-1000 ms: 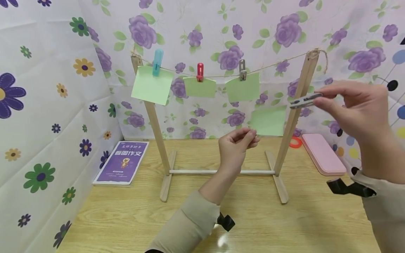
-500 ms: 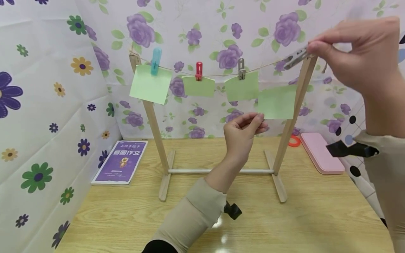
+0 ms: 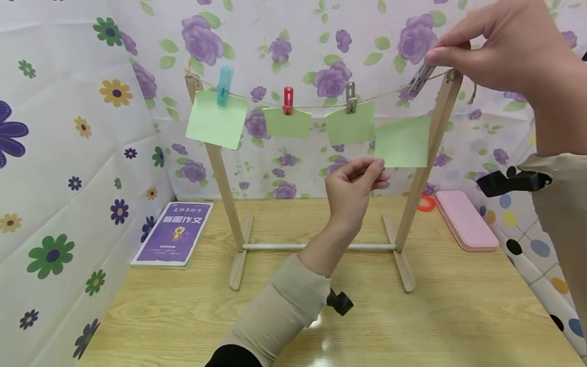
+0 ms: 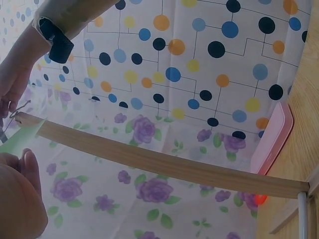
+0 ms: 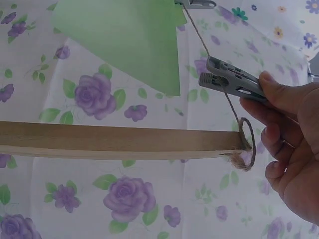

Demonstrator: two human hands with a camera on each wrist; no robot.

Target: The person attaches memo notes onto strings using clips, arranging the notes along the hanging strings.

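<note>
My left hand (image 3: 350, 196) pinches a green paper sheet (image 3: 401, 142) by its lower left corner. The sheet is just below the twine (image 3: 390, 94), beside the right post. In my right hand (image 3: 509, 48) a grey clothespin (image 3: 421, 80) is pinched between thumb and finger, pointing down at the twine. In the right wrist view the twine crosses the tip of the clothespin (image 5: 237, 79), and the green sheet (image 5: 129, 45) is apart from it. Three green sheets hang along the twine under a blue clothespin (image 3: 224, 85), a red clothespin (image 3: 288, 100) and another grey clothespin (image 3: 351, 97).
A wooden frame with a left post (image 3: 222, 188), a right post (image 3: 426, 173) and a white crossbar (image 3: 275, 246) stands on the table (image 3: 367, 326). At left lies a purple book (image 3: 176, 232). A pink case (image 3: 465, 219) and an orange-red ring (image 3: 426, 203) lie at right.
My right hand has moved up and then left, bringing the clothespin to the twine. My left hand has raised the green sheet up and slightly right, towards the twine.
</note>
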